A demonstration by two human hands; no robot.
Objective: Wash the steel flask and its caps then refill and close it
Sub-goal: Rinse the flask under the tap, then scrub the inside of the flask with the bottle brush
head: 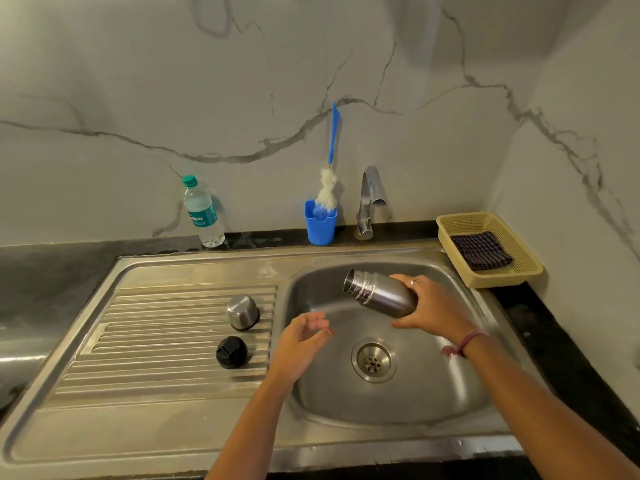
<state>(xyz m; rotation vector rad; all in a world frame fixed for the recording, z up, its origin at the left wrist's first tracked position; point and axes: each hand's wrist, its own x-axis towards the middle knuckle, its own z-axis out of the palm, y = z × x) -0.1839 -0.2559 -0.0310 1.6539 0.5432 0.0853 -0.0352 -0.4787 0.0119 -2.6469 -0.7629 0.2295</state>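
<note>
Holding: steel flask (pixel 381 294) is gripped round its lower body by the right hand (pixel 431 303), tipped nearly flat, open mouth aimed left and slightly up, held above the sink bowl (pixel 450 386)
Left hand (pixel 304 336): nothing is held; fingers loosely curled, hovering over the bowl's left edge, just below the flask mouth, not touching it
Steel cap (pixel 243 312): set rim-down on the ribbed drainboard (pixel 156 341), well apart from the flask
Black cap (pixel 231 352): set on the drainboard just in front of the steel cap, not touching it
Tap (pixel 369 199): no water is seen running; spout ends behind and above the flask
Bottle brush (pixel 329 188): stood in the blue holder (pixel 320 225), untouched
Water bottle (pixel 202 213): capped, at the back wall left of the holder; judged to be the refill source
Basket (pixel 519 268): yellow, a dark checked cloth (pixel 481 251) is laid inside
Stage: judged early; flask open, caps off, washing not seen under way
Risk, slip: a smooth steel body held one-handed near its base could be dropped into the bowl once wet or soapy
Risk, spill: with the mouth this low, any water inside would be poured out, maybe onto the drainboard side
Risk, caps: caps could be knocked along the ribs by the left forearm if reached across
Risk, splash: the tap opened hard onto the tilted mouth would spray the counter
</note>
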